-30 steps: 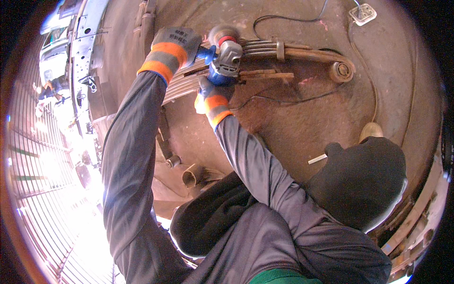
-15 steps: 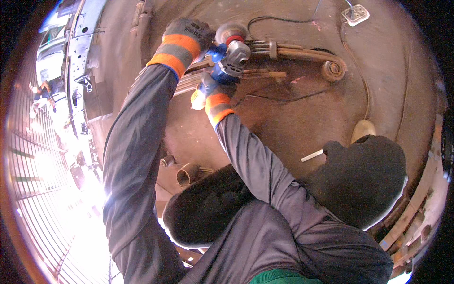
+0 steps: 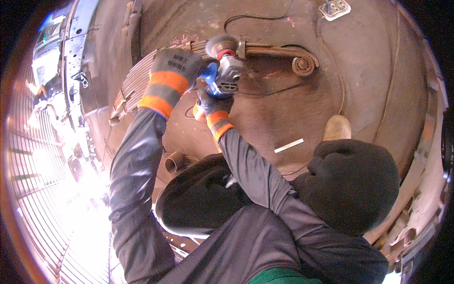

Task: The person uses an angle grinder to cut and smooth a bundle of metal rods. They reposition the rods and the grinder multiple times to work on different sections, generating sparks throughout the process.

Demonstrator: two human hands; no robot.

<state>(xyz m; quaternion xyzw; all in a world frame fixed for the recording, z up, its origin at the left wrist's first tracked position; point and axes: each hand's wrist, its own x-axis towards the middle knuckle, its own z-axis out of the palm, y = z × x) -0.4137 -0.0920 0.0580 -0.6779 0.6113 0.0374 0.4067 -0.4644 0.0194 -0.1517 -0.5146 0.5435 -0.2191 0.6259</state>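
Observation:
An angle grinder (image 3: pixel 230 70) with a grey head, blue body and round wire-brush-like wheel (image 3: pixel 222 46) is held out in front of me. The wheel is blurred as if spinning. My left hand (image 3: pixel 176 66), in a grey glove with an orange-striped cuff, is closed around the blue side handle (image 3: pixel 208 73). Lower down, my right hand (image 3: pixel 216 105), gloved alike, wraps the grinder's body. Beneath lies a rusty leaf spring (image 3: pixel 269 51) with a rolled eye at its right end. The wheel is over it beside a clamp band; whether they touch I cannot tell.
A white power strip (image 3: pixel 336 8) and dark cables lie on the brown floor. Nearer are a white stick (image 3: pixel 288 145), a tan shoe tip (image 3: pixel 337 128) and a short pipe (image 3: pixel 176 162). More rusty bars (image 3: pixel 134 28) stand far left. Beyond, a person (image 3: pixel 45 106) is in bright light.
My view has shifted, so the spring's left part now shows. The wheel sits left of the clamp band, nearer to it. Both hands keep hold of the grinder.

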